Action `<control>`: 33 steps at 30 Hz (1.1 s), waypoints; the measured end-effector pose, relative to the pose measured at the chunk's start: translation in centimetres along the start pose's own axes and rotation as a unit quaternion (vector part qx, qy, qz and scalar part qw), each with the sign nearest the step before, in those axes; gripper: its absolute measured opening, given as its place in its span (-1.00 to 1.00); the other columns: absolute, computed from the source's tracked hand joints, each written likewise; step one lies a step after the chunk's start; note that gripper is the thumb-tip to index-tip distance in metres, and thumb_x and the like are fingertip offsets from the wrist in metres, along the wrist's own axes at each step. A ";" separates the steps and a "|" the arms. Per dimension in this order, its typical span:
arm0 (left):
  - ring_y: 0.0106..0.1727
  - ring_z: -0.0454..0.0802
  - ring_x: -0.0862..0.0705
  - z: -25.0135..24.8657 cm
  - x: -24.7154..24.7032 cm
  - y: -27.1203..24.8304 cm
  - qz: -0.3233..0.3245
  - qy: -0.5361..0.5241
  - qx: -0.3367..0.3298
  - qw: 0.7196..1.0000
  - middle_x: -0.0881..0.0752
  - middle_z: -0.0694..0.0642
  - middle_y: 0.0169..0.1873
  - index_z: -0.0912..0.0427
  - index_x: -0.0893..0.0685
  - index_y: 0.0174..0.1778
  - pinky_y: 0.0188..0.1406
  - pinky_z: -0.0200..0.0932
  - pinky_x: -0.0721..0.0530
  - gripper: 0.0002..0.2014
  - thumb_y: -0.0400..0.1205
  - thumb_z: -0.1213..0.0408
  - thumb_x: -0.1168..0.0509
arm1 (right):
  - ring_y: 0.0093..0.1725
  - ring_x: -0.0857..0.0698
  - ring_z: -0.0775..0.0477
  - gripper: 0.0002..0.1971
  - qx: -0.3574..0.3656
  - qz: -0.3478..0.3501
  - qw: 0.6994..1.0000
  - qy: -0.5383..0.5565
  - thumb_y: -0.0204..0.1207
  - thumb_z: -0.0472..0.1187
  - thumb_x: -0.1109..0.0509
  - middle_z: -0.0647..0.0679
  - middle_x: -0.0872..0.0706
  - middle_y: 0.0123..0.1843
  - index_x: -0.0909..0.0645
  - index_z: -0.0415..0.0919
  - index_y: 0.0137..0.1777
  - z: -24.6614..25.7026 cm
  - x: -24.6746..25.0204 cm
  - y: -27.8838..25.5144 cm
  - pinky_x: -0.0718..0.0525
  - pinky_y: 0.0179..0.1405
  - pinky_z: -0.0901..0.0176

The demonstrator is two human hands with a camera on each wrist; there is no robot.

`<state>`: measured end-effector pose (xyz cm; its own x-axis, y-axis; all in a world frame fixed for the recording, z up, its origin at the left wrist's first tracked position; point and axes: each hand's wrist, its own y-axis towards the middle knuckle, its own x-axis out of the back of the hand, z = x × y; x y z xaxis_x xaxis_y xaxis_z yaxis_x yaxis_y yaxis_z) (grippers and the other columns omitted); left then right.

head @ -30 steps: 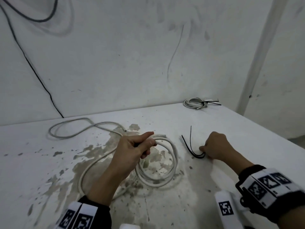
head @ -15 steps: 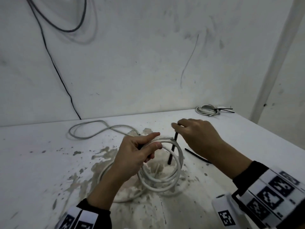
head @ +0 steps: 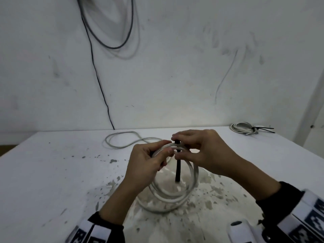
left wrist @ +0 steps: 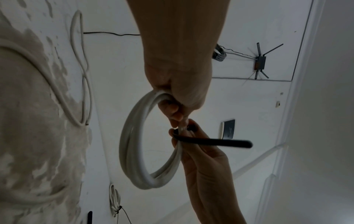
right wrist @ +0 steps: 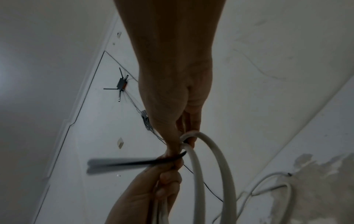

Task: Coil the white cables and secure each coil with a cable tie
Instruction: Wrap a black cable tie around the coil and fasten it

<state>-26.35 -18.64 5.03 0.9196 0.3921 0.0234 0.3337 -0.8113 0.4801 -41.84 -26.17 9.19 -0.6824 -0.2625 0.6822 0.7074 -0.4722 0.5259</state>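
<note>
Behind fingers, cable tie head

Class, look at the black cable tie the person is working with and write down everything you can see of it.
The black cable tie is a thin, flat strip, plastic by its look. It is bent around the bunched strands at the top of the white coil, its long tail hanging down through the ring. The right hand pinches it at the bend; the left hand holds the coil just beside it. Whether it is fastened cannot be told; its tail is blurred in the right wrist view.
</note>
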 end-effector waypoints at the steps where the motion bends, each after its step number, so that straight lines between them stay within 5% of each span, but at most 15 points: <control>1: -0.55 -0.08 -0.43 -0.1 0.3 -0.1 0.003 0.005 -0.006 1.000 -0.57 0.32 -0.54 0.13 -0.83 -0.07 -0.54 -0.31 -0.44 -0.83 0.53 0.43 -0.38 | -0.05 -0.76 0.05 -0.70 0.015 0.001 1.000 -0.020 0.38 -0.26 -0.55 -0.05 -0.83 -0.02 -0.73 -0.22 0.12 0.3 -0.2 0.1 -0.68 0.05 0.26; 5: -0.59 -0.09 -0.40 -0.6 1.4 -0.3 0.035 0.047 -0.017 0.998 -0.68 0.40 -0.39 -0.10 -0.82 -0.10 -0.57 -0.32 -0.40 -0.75 0.59 0.37 -0.33 | -0.40 -0.69 -0.07 -0.89 0.108 0.002 0.985 -0.132 0.46 -0.34 -0.37 -0.09 -0.79 -0.35 -0.67 -0.34 -0.06 1.0 -1.4 0.7 -0.63 -0.32 0.08; 8: -0.57 -0.21 -0.52 -0.7 2.1 -0.3 0.078 0.171 -0.060 0.980 -0.70 0.02 -0.24 -0.07 -0.60 0.33 -0.50 -0.41 -0.49 -0.65 0.64 0.32 -0.26 | -0.51 -0.52 0.06 -0.91 0.110 0.016 0.983 -0.146 0.45 -0.41 -0.31 -0.06 -0.70 -0.43 -0.62 -0.34 -0.09 1.3 -2.0 1.2 -0.56 -0.46 0.25; 11: -0.34 -0.44 -0.61 -0.6 2.4 -0.4 0.065 0.278 -0.156 0.945 -0.66 -0.03 -0.02 0.10 -0.47 0.47 -0.32 -0.55 -0.54 -0.54 0.62 0.33 -0.29 | -0.49 -0.51 0.22 -0.91 0.104 0.015 0.989 -0.103 0.47 -0.40 -0.28 0.03 -0.63 -0.44 -0.61 -0.34 -0.10 1.6 -2.3 1.3 -0.45 -0.43 0.49; 13: -0.33 -0.57 -0.54 -0.5 2.6 -0.5 0.024 0.311 -0.216 0.925 -0.74 -0.03 -0.19 0.19 -0.55 0.40 -0.23 -0.65 -0.48 -0.55 0.55 0.30 -0.32 | -0.46 -0.54 0.39 -0.90 0.102 0.009 0.992 -0.076 0.50 -0.36 -0.26 0.13 -0.57 -0.42 -0.60 -0.36 -0.11 1.9 -2.6 1.5 -0.42 -0.41 0.60; 15: -0.31 -0.42 -0.57 -0.5 2.6 -0.5 -0.005 0.333 -0.239 0.912 -0.78 0.02 -0.35 0.25 -0.61 0.33 -0.25 -0.66 -0.47 -0.59 0.54 0.28 -0.27 | -0.42 -0.58 0.22 -0.86 0.097 0.001 0.992 -0.076 0.51 -0.31 -0.23 0.13 -0.58 -0.42 -0.60 -0.36 -0.12 2.1 -2.8 1.7 -0.44 -0.42 0.50; 18: -0.31 -0.18 -0.60 -0.8 2.4 -0.7 -0.026 0.334 -0.218 0.917 -0.76 0.08 -0.41 0.22 -0.68 0.25 -0.37 -0.36 -0.59 -0.63 0.55 0.24 -0.21 | -0.23 -0.65 -0.02 -0.73 0.043 0.018 0.998 -0.037 0.53 -0.39 -0.20 -0.06 -0.76 -0.18 -0.51 -0.28 0.21 2.4 -2.7 1.6 -0.58 -0.23 0.23; 20: -0.46 -0.30 -0.57 -1.1 2.2 -0.8 -0.040 0.305 -0.193 0.932 -0.71 0.00 -0.42 0.15 -0.72 0.20 -0.48 -0.30 -0.60 -0.67 0.55 0.24 -0.22 | -0.03 -0.66 -0.05 -0.49 0.004 0.059 0.998 0.014 0.45 -0.52 -0.21 -0.06 -0.73 0.06 -0.32 -0.22 0.40 2.8 -2.5 1.2 -0.62 -0.02 0.16; 22: -0.50 -0.41 -0.56 -1.4 1.9 -0.9 -0.048 0.294 -0.185 0.936 -0.67 -0.09 -0.43 0.10 -0.73 0.18 -0.46 -0.45 -0.55 -0.68 0.55 0.24 -0.22 | 0.08 -0.64 0.01 -0.42 -0.020 0.082 0.996 0.027 0.46 -0.50 -0.27 0.01 -0.68 0.16 -0.22 -0.18 0.45 2.9 -2.4 1.2 -0.60 0.06 0.27; 26: -0.50 -0.43 -0.54 -1.4 1.3 -1.3 -0.065 0.312 -0.191 0.928 -0.58 -0.17 -0.55 0.14 -0.73 0.19 -0.39 -0.71 -0.38 -0.70 0.55 0.35 -0.29 | 0.11 -0.65 0.04 -0.49 -0.061 0.084 0.994 0.019 0.58 -0.32 -0.30 0.00 -0.68 0.19 -0.16 -0.16 0.46 3.4 -2.3 1.9 -0.56 0.03 0.35; 29: -0.59 -0.26 -0.48 -1.1 1.1 -1.0 -0.079 0.335 -0.195 0.918 -0.73 0.09 -0.45 0.18 -0.71 0.21 -0.38 -0.72 -0.40 -0.68 0.54 0.43 -0.32 | 0.17 -0.63 0.01 -0.66 -0.091 0.074 0.993 0.030 0.62 -0.30 -0.24 -0.05 -0.65 0.21 -0.23 -0.18 0.32 3.6 -2.6 2.2 -0.60 0.14 0.24; 33: -0.64 -0.24 -0.48 -1.2 1.2 -1.1 -0.087 0.331 -0.176 0.923 -0.60 -0.11 -0.51 0.10 -0.69 0.25 -0.41 -0.66 -0.43 -0.69 0.60 0.38 -0.31 | 0.35 -0.47 0.04 -0.83 -0.091 0.031 0.995 -0.014 0.63 -0.20 -0.23 0.18 -0.58 0.09 -0.28 -0.01 0.10 3.6 -2.8 2.2 -0.35 0.41 -0.02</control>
<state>-25.87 -16.80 5.60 0.4919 0.7761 0.3946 0.2693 -0.5666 0.7788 -37.70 -23.38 10.25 -0.6308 -0.2743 0.7259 0.7015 -0.6015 0.3823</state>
